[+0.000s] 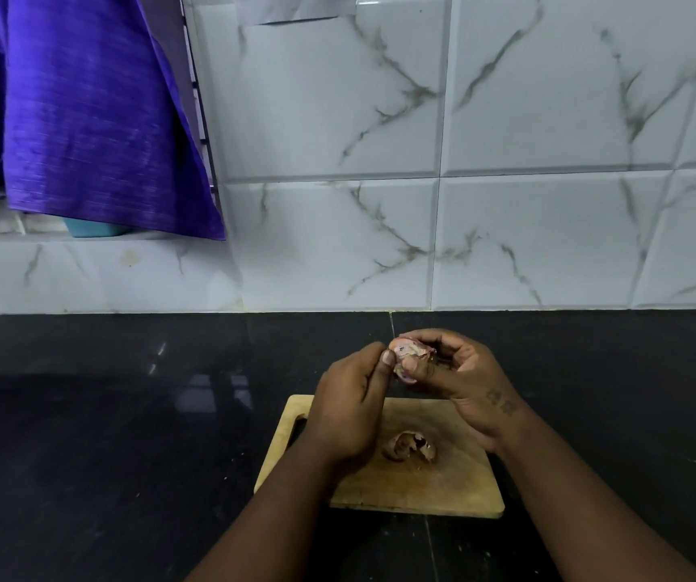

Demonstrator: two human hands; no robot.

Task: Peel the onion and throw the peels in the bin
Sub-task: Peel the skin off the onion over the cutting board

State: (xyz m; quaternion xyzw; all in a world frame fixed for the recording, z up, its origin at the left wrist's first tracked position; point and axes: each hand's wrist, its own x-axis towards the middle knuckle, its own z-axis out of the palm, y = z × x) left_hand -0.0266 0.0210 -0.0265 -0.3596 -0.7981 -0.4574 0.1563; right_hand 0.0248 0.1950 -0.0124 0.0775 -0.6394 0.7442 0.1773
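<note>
**Onion held up over the board**

While a purple cloth (86, 111) hangs far left, the left hand (348, 407) pinches at the onion's (407, 354) skin with its thumb tip. The right hand (459, 371) cups that onion, fingers curled around it, above the chopping board (434, 485) on the dark desk (107, 434). Its long axis can't be made out. Loose peels (409, 447) lie on the board.

Both my forearms bare to bottom edge of frame, no sleeves in sight. No watch, no bracelet, no rings visible. My left hand (348, 407): back facing camera, thumbnail short and plain. My right hand (461, 382): small dark tattoo marking on back near wrist, two blurred shapes side by side, design unreadable. Nails short, unpainted as far as I can tell.
</note>
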